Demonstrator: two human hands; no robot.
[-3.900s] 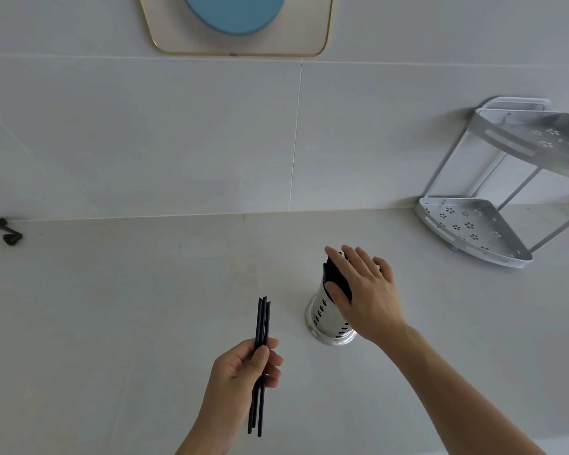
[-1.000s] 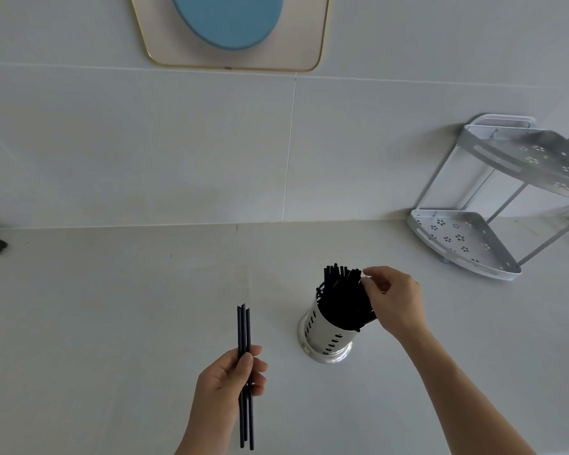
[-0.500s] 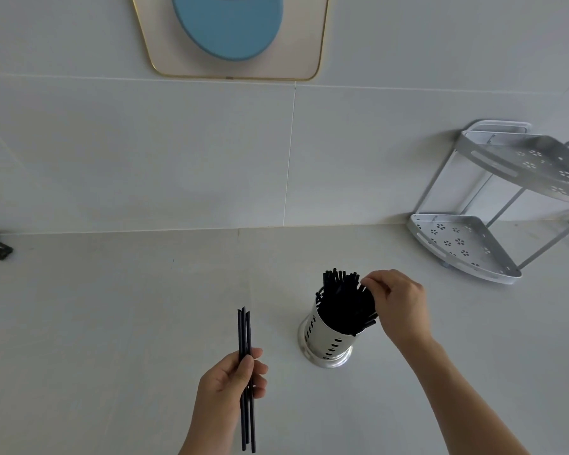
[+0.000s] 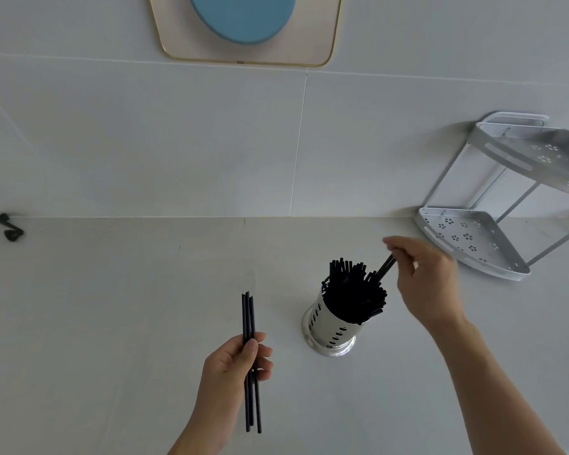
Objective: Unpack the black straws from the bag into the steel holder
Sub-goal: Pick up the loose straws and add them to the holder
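Left hand [image 4: 234, 366] grips spare straws [image 4: 248, 315]; right hand [image 4: 424, 277] pinches straw [image 4: 385, 268] above packed steel holder [image 4: 332, 330]; corner rack [image 4: 473, 239] nearby.

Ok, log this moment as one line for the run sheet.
left hand: grips a few black straws upright | right hand: pinches one straw at steel holder | holder: nearly full | bag: not visible

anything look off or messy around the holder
Nothing spilled or damaged. The straws fan out unevenly in the steel holder, leaning right. The only stray item is a small black object by the wall, far left.
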